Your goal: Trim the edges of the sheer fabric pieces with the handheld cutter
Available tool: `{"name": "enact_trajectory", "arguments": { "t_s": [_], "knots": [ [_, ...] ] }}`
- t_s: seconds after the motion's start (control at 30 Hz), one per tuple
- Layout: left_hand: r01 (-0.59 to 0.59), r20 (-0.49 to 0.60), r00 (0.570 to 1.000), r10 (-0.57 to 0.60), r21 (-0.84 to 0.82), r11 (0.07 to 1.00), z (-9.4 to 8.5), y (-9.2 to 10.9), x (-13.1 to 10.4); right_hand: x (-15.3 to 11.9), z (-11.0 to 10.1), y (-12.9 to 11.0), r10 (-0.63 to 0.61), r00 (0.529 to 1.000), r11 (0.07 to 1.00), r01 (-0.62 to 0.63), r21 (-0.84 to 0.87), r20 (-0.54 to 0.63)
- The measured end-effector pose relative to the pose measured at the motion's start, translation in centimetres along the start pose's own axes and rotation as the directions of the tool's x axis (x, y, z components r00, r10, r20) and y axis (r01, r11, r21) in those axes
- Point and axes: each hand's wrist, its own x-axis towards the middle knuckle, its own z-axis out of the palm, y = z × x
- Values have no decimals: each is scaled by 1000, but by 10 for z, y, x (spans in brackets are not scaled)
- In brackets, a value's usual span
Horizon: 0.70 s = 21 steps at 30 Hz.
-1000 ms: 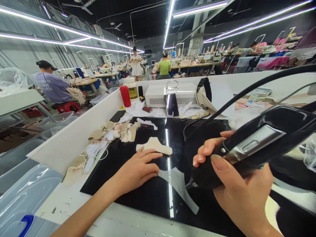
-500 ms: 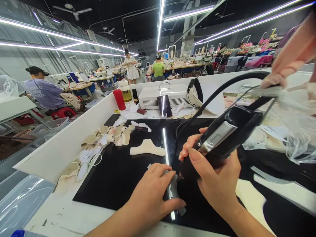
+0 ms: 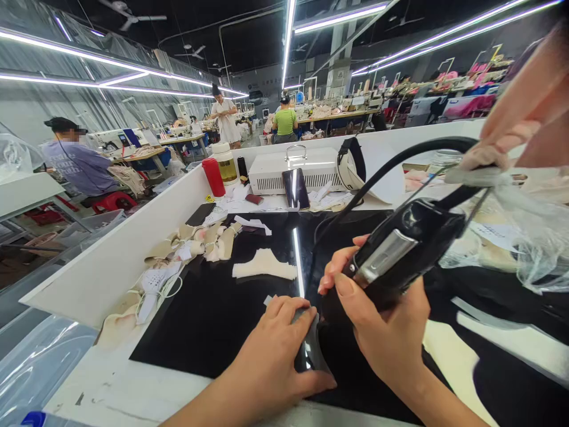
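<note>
My right hand (image 3: 377,332) is wrapped round a black corded handheld power tool (image 3: 409,243) with a silver plate on its side. The tool's lower end sits near the black mat (image 3: 200,326), mostly hidden by my fingers. My left hand (image 3: 275,350) presses down just left of the tool, its fingers spread and thumb apart. Under it lies a thin, curved, see-through grey piece (image 3: 311,350), partly covered by the hand. A cream fabric piece (image 3: 264,264) rests on the mat beyond my left hand. Another cream piece (image 3: 453,359) lies right of my right wrist.
Tied bundles of beige pieces (image 3: 222,240) line the left side. A white box (image 3: 293,169), a phone (image 3: 296,188), a jar (image 3: 226,165) and a red container (image 3: 214,177) stand behind. A black cord (image 3: 391,160) arches over the mat. Plastic bags (image 3: 540,243) lie right.
The tool and my right hand have shifted slightly left. My left hand stays pressed down in nearly the same place. The view has moved a little.
</note>
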Motion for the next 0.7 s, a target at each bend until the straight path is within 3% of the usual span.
{"name": "enact_trajectory", "arguments": {
  "t_s": [0.2,0.4,0.7],
  "knots": [
    [-1,-3,1000,1,-7,1000,-1,2,0,-9,-2,-8,57,998,996,-55,64,-20],
    [-20,-20,1000,20,0,1000,-1,0,4,-9,-1,-9,53,997,998,-52,21,-49],
    [-43,-34,998,43,27,999,2,0,1,-19,-21,-12,71,996,993,-76,89,60]
  ]
}}
